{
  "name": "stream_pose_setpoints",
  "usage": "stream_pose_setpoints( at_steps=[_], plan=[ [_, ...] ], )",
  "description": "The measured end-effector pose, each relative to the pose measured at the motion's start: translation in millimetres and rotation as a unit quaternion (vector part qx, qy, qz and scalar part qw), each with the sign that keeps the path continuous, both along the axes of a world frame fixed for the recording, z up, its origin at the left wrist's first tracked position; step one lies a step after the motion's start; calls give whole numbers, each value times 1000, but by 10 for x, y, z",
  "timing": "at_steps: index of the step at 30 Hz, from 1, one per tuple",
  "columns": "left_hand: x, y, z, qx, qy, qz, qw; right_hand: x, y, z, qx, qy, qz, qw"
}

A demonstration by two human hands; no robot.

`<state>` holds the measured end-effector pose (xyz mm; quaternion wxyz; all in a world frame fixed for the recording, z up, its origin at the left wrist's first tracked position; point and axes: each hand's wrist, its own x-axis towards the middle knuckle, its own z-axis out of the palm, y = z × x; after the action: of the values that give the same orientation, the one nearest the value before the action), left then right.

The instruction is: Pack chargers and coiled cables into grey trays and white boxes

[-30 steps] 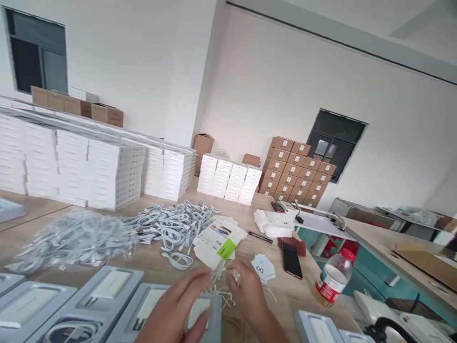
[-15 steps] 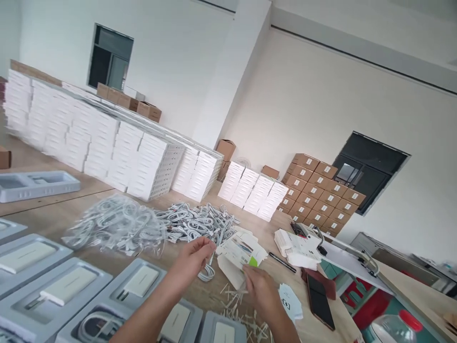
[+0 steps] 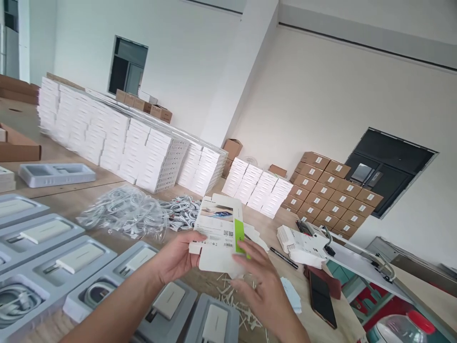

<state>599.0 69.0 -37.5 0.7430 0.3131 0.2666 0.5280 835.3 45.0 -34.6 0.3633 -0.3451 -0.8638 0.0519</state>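
A flat printed carton (image 3: 217,233), white with a green stripe and a product picture, is raised above the table. My left hand (image 3: 182,255) grips its lower left edge, thumb on the front. Against the green stripe at the right edge, my right hand (image 3: 255,276) has its fingers apart and seems to touch the carton lightly. Grey trays holding white chargers (image 3: 80,258) lie below and left of my hands; some also hold a coiled cable (image 3: 17,302). Behind the carton is a pile of grey cables (image 3: 182,209), partly hidden.
Bagged cables (image 3: 124,209) lie left of the pile. Tall stacks of white boxes (image 3: 153,159) line the table's back. To the right are a pen (image 3: 283,257), folded cartons (image 3: 300,245), a phone (image 3: 322,297) and a clear jar with a red lid (image 3: 420,322). White ties (image 3: 241,307) litter the front.
The carton has been lifted from the table and turned face toward me. My left hand has moved from beside the cables onto it; my right hand's fingers have spread. The view has shifted left.
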Motion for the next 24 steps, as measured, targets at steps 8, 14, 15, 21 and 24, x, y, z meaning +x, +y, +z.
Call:
stream_pose_setpoints(
  at_steps=[8,14,15,21,24],
  plan=[
    [202,-56,-15,87,158,-15,984,77,279,-194,-356,353,56,863],
    [584,77,185,89,112,27,989,205,339,-130,-306,473,38,825],
    [652,68,189,80,102,23,991,222,332,-98,-293,485,36,823],
    [808,-129,-47,73,97,-2,993,236,262,-6,-305,465,50,830],
    [742,-160,-152,85,109,-3,990,238,266,-38,-311,432,44,845]
  ],
)
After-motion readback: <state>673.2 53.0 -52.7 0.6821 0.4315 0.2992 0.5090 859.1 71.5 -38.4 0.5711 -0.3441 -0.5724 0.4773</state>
